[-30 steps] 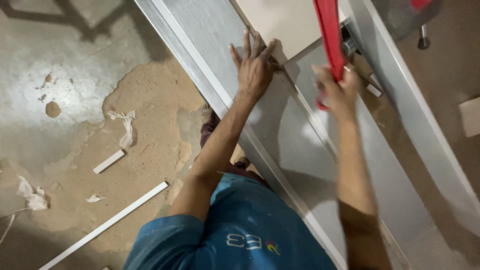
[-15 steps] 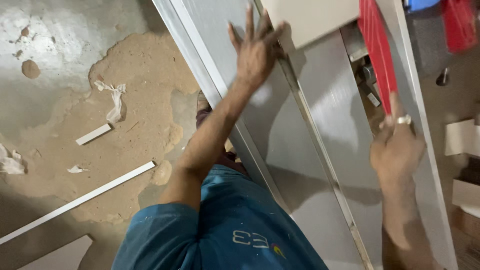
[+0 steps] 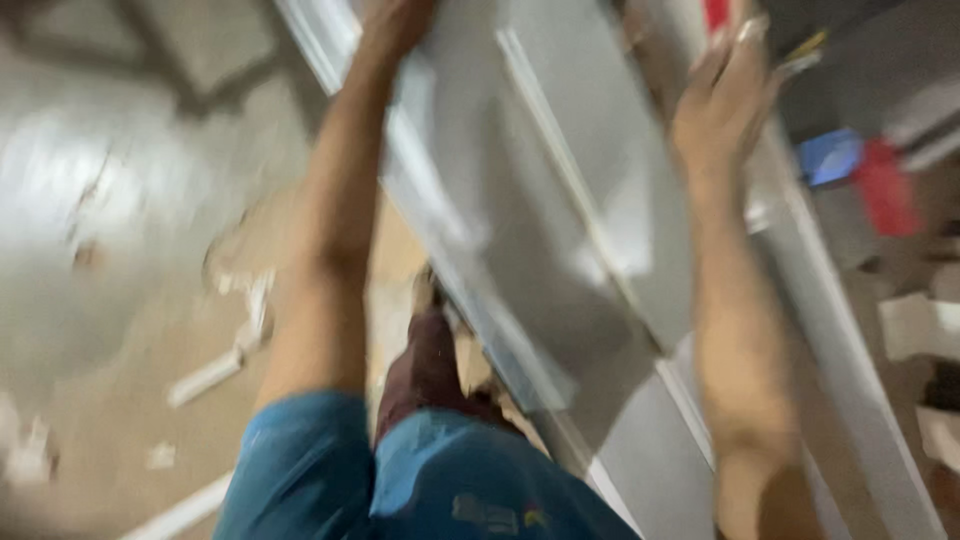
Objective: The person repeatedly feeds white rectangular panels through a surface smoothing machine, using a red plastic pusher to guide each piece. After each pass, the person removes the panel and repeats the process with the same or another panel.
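- Nearest the camera, the person's blue shirt fills the bottom of the blurred view, with a sleeve around the left upper arm.
- Just beyond it, a dark shoe or foot stands on the dusty concrete floor, beside the lower edge of a long grey panel.
- The grey panel (it has pale raised strips along its length) runs slantwise from the upper middle to the lower right, and both arms reach up along it.
- On the floor to the left lie white offcut strips and small scraps, well apart from the panel.
- Further up, the right hand rests against the panel's right side with fingers stretched upward; whether its grip closes on anything I cannot tell, because of blur.
- At the top edge, the left hand lies on the panel's left part, largely cut off, grip unclear.
- Farthest right, blue and red things show as smears.
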